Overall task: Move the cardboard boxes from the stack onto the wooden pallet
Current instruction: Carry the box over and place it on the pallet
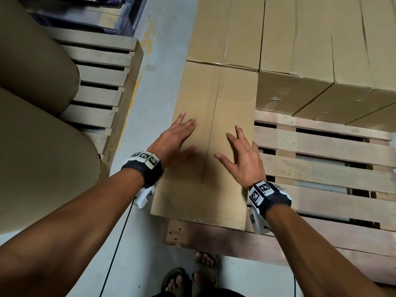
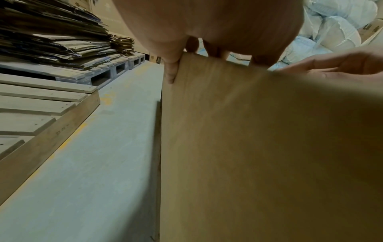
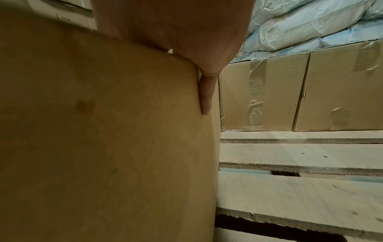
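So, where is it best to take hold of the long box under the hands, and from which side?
Probably the two long side faces of the long box, one hand from each side. Its top is flat, without handles; the left hand and right hand only lie open on it. Both sides are free, since it lies along the pallet edge.

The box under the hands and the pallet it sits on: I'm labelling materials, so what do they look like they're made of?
Box: plain brown cardboard, matte, with a centre seam between its top flaps; the clear glossy tape shows only on the neighbouring boxes.
Pallet: bare, unpainted wooden slats, pale and rough-looking, with nail holes and gaps between the boards.
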{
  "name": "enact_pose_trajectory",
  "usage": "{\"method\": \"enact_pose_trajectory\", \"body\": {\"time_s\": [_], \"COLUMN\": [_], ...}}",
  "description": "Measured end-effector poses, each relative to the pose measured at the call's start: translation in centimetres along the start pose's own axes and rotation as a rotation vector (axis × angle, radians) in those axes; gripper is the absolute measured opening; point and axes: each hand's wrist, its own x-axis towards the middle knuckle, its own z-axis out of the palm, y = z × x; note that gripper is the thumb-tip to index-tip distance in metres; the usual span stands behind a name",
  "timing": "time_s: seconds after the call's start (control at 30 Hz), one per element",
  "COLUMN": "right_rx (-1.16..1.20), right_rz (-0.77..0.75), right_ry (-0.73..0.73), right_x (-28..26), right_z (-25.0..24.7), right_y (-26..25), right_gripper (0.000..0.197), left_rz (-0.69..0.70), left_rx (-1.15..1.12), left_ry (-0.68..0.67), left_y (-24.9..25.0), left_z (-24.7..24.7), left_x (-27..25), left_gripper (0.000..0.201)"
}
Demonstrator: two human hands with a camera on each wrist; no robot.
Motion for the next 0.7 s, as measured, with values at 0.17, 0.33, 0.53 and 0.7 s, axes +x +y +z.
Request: {"method": "enact_pose_trajectory", "body": {"time_s": [0.17, 0.33, 0.53, 0.7], "right_rx": [-0.009, -0.007, 0.007, 0.002], "right_rz": [-0.004, 0.011, 0.017, -0.002], "right_ry": [0.005, -0.018, -0.014, -0.062], "right_x": [-0.04, -0.08, -0.03, -0.04], "right_z": [-0.16, -0.63, -0.47, -0.84], "right_y": [-0.25, -0.66, -0.71, -0.73], "right_gripper": [0.079, 0.08, 0.081, 0.085], "left_rz": [-0.023, -0.032, -0.014, 0.008], "left_rx": [0.002, 0.009, -0.02, 0.025], "left_ry": [-0.004, -0.009, 0.002, -0.02], "left_y": [-0.02, 0.29, -0.17, 0.19], "left_z": [0.02, -0.25, -0.16, -0.25], "left_x": [0.03, 0.0, -0.13, 0.09], "left_gripper": [0.073, 0.073, 0.075, 0.074]}}
